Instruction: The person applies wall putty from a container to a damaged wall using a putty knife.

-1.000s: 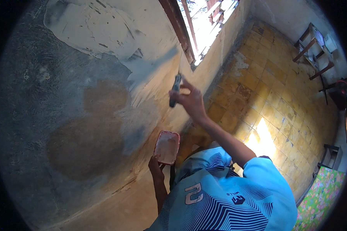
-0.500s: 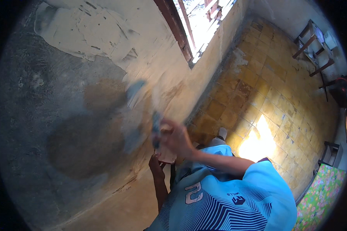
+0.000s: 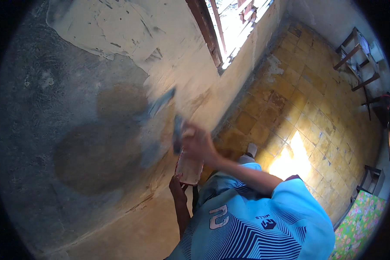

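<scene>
My right hand (image 3: 199, 142) is closed around a blurred, flat blue-grey scraper (image 3: 177, 135), held upright close to the wall. Just below it, my left hand (image 3: 178, 189) grips the lower end of a shallow oblong tray (image 3: 189, 168) with a pale, smeared surface and reddish edges. The tray's upper end is partly covered by my right hand. Before me the wall has a dark grey bare area (image 3: 34, 130) and, higher up, a rough cream plaster patch (image 3: 106, 30). A bluish streak (image 3: 162, 102) and soft dark shadows fall on the wall beside the scraper.
A window with a brown frame (image 3: 206, 32) opens in the wall above. Yellow floor tiles (image 3: 286, 102) stretch to the right, with a bright sunlit spot. A wooden table (image 3: 355, 56) stands at the far right; a flowered green cloth (image 3: 362, 219) lies at the lower right.
My right hand and the scraper have shifted slightly up from the tray, so more of its pale surface shows. The left hand still grips the tray; the view has shifted a little.
</scene>
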Demonstrator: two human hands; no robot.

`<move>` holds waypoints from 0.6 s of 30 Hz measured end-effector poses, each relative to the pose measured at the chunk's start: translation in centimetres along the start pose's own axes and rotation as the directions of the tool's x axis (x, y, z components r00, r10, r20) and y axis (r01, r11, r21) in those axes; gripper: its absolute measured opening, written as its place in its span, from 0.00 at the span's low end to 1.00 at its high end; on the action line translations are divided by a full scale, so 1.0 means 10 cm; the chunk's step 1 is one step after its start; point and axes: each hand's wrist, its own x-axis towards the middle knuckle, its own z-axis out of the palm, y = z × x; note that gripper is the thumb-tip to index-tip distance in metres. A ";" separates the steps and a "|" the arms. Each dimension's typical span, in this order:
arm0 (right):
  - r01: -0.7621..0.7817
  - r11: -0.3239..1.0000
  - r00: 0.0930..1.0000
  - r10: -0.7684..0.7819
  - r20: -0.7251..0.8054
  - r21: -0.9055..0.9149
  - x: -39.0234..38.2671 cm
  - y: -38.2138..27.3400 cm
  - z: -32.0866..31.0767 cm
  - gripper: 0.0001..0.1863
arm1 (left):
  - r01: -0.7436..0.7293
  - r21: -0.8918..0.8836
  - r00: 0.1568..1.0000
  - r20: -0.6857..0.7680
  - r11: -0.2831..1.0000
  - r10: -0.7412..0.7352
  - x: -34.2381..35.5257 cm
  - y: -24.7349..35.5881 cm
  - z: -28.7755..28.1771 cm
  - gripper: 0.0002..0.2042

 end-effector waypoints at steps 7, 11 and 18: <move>-0.102 0.979 0.991 0.084 -0.106 -0.175 0.28 -0.38 -0.66 0.21 | -0.020 -0.022 1.000 0.017 1.000 0.020 0.02 -0.01 0.02 0.22; -0.015 0.951 0.985 -0.039 -0.169 -0.308 0.76 -0.71 -1.01 0.34 | -0.023 -0.045 1.000 -0.021 0.999 0.022 -0.10 0.02 0.01 0.22; -0.095 0.966 0.983 0.053 -0.175 -0.241 0.88 -0.66 -0.97 0.33 | 0.007 -0.034 0.999 -0.045 0.999 -0.008 -0.15 0.03 0.05 0.21</move>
